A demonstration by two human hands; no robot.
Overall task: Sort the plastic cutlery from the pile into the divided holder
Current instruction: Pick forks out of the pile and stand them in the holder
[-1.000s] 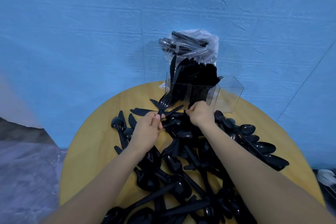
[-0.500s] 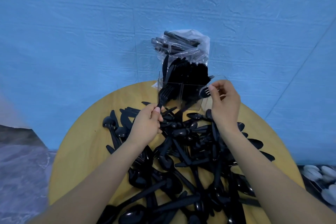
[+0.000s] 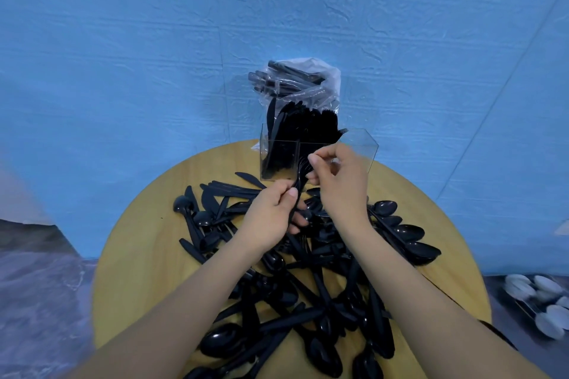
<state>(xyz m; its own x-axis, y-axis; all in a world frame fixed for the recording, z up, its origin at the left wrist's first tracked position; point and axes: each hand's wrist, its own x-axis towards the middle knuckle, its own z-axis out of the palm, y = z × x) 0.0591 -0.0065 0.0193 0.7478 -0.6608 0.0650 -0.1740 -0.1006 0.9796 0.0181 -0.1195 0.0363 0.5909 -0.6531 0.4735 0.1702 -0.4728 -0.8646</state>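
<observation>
Forks (image 3: 299, 181), black, stand upright in my left hand (image 3: 271, 218), gripped by the handles with thumb and curled fingers, tines up just in front of the holder (image 3: 363, 144). My right hand (image 3: 341, 184) meets them from 3 o'clock, thumb and forefinger pinching at the tines; how firm that pinch is I cannot tell. The holder is clear, at 12 o'clock on the table (image 3: 138, 255), its left compartments packed with black cutlery standing on end. A bag (image 3: 311, 83) of more cutlery sits behind it against the blue wall (image 3: 154, 55). The pile (image 3: 323, 286) of black spoons, knives and forks spreads from under my hands toward 6 o'clock. White spoons (image 3: 542, 295) lie off the table at 4 o'clock.
</observation>
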